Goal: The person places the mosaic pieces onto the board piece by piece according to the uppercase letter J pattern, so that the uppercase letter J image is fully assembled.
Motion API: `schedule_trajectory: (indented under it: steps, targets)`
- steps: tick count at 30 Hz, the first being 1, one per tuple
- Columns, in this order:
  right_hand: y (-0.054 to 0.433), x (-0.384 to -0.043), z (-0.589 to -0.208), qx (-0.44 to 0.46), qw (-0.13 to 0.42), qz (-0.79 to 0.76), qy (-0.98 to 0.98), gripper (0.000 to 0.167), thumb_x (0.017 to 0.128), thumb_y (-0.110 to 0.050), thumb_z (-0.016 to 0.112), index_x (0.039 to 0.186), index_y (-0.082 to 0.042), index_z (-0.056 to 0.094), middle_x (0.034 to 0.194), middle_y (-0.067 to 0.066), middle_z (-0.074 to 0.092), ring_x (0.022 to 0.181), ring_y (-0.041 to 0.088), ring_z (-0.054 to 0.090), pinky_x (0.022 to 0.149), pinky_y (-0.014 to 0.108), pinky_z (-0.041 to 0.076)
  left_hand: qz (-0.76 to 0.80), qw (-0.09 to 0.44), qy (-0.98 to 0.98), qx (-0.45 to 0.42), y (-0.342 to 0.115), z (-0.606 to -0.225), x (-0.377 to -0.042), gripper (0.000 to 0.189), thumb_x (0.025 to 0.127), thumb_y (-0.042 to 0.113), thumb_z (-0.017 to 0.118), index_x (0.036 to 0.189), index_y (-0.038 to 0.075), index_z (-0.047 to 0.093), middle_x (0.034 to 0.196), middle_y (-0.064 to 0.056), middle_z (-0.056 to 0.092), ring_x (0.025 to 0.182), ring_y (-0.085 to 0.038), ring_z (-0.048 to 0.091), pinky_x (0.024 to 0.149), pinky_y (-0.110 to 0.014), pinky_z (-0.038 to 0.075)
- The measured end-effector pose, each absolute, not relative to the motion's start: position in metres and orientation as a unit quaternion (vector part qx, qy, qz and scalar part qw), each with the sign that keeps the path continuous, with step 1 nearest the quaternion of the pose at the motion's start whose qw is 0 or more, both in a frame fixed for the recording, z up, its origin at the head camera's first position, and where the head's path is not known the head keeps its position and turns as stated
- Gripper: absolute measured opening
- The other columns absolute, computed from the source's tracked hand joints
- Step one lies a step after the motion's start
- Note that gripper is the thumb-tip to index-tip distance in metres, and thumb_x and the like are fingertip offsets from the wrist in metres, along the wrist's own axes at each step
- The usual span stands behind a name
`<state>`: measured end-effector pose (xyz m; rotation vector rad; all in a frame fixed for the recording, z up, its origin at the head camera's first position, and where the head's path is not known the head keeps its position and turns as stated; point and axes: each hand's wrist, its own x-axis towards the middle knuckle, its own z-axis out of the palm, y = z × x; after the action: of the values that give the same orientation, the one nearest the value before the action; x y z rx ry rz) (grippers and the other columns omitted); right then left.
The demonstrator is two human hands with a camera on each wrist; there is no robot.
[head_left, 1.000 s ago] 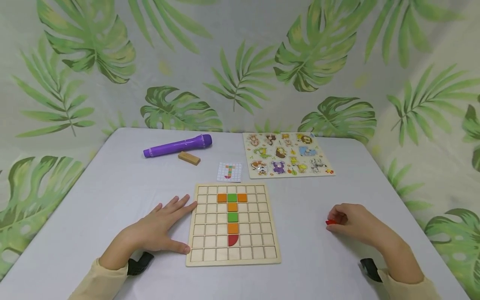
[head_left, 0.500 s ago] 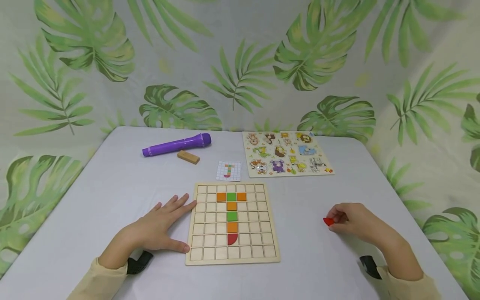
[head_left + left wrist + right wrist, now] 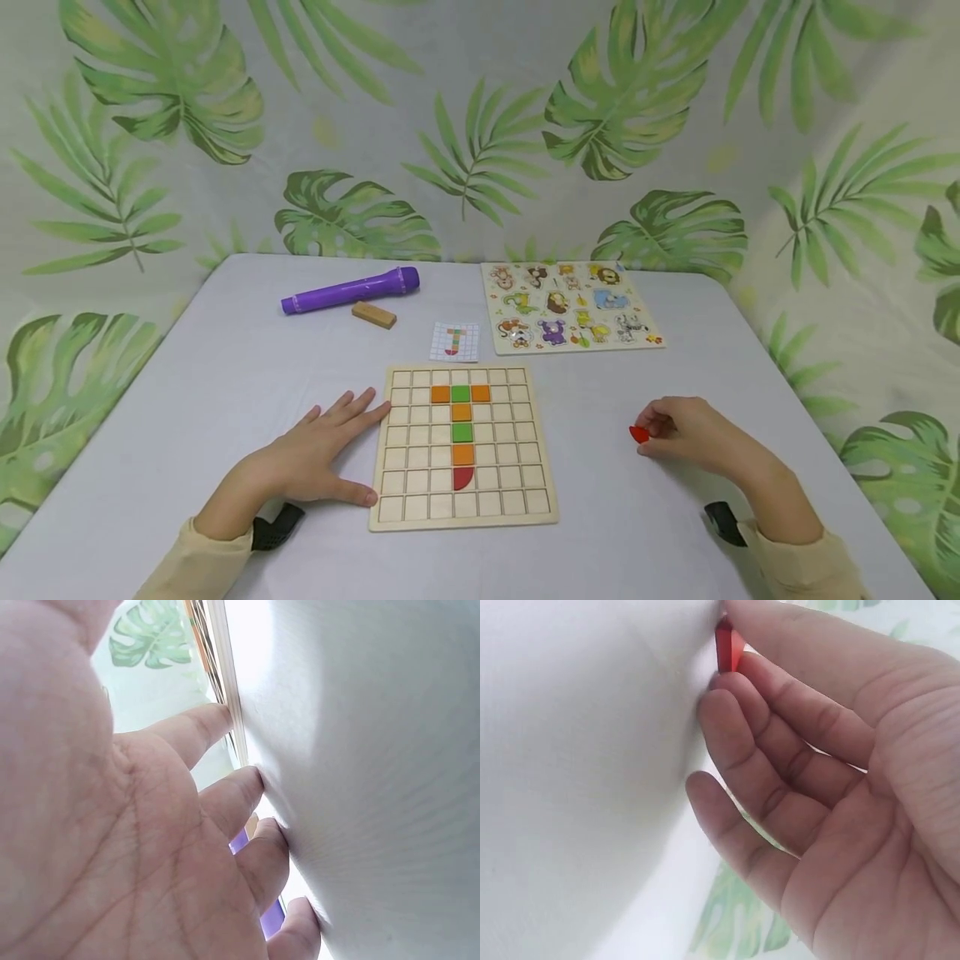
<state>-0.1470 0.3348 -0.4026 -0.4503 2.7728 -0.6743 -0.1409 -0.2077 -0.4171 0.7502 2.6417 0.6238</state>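
A wooden grid board (image 3: 506,504) lies in the middle of the table, with orange and green square tiles and a red quarter-round tile (image 3: 463,477) set in a T-like column. My left hand (image 3: 318,454) rests spread beside the board's left edge; index fingertip and thumb touch its side. In the left wrist view the fingertips (image 3: 217,718) meet the board edge and the cloth. Off to the board's right, my right hand (image 3: 690,433) pinches a small red tile (image 3: 639,434) between thumb and fingers. The right wrist view shows that red tile (image 3: 725,649) edge-on, partly hidden by the thumb.
A small pattern card (image 3: 454,342) lies behind the board. Farther back are a purple toy microphone (image 3: 351,291), a small wooden block (image 3: 374,314) and an animal puzzle board (image 3: 573,308). A leaf-print curtain (image 3: 480,150) closes off the back.
My right hand has moved slightly left toward the board and away from me, carrying the red tile, which shows more clearly. The left hand stays in place at the board.
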Motion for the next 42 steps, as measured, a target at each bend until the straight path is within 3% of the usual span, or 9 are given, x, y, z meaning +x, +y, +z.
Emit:
schedule_trajectory:
  steps: [17, 42]
  targets:
    - [0.327, -0.153, -0.401, -0.161, 0.135, -0.223, 0.952, 0.021, 0.087, -0.022, 0.090, 0.097, -0.011, 0.075, 0.085, -0.007, 0.068, 0.079, 0.007, 0.058, 0.071, 0.021, 0.054, 0.216, 0.159, 0.926, 0.265, -0.209, -0.417, -0.140, 0.117, 0.079, 0.074, 0.081, 0.171, 0.022, 0.031, 0.180, -0.016, 0.019, 0.164, -0.052, 0.017, 0.123, -0.083, 0.016]
    - [0.235, -0.170, -0.386, -0.273, 0.121, -0.216, 0.930, 0.017, 0.090, -0.022, 0.087, 0.097, -0.016, 0.074, 0.089, -0.009, 0.069, 0.084, 0.008, 0.060, 0.077, 0.025, 0.056, 0.216, 0.155, 0.928, 0.260, -0.209, -0.417, -0.140, 0.118, 0.077, 0.073, 0.083, 0.171, 0.023, 0.032, 0.180, -0.016, 0.021, 0.164, -0.052, 0.018, 0.125, -0.081, 0.016]
